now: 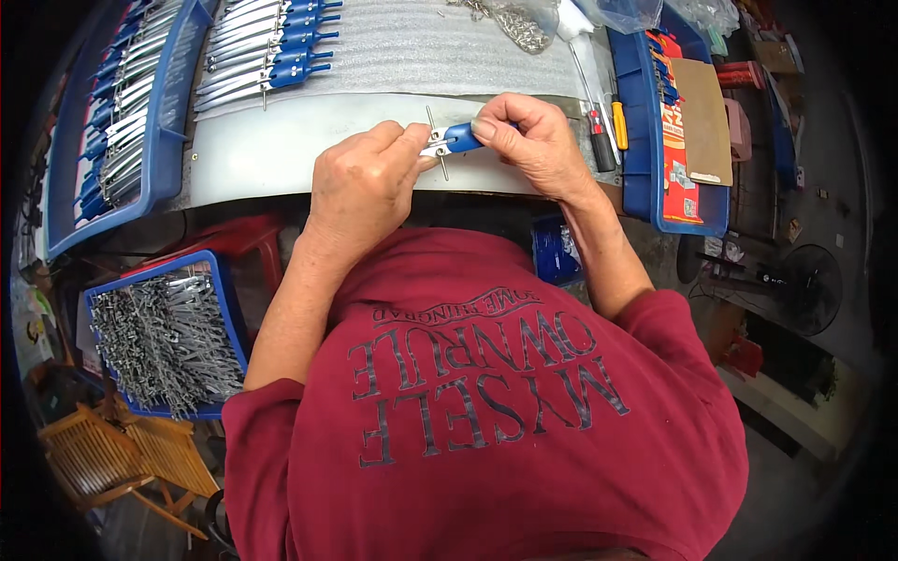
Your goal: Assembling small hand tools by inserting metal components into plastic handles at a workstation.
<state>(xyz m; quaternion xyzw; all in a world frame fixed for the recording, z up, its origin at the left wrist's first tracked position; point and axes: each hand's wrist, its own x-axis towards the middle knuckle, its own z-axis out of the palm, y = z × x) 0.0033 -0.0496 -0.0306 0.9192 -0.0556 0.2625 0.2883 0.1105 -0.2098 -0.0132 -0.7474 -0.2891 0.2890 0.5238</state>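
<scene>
Above the near edge of the white worktable (262, 154), I hold a small blue-and-silver part (462, 138) level between both hands. My left hand (363, 176) is closed around its metal end, most of which the fingers hide. With thumb and forefinger, my right hand (538, 145) pinches the blue end. A thin metal pin (444, 169) sticks out crosswise from the part's metal section, on both sides. Similar blue-ended metal parts (290, 67) lie in a row on the foam sheet at the back left.
A blue bin (168, 140) of similar parts stands at left, and a blue crate (238, 309) of grey metal pieces below it. Right of my hands lie a yellow-handled screwdriver (619, 124) and a black-and-red-handled tool (601, 145), beside another blue bin (641, 178) with cardboard.
</scene>
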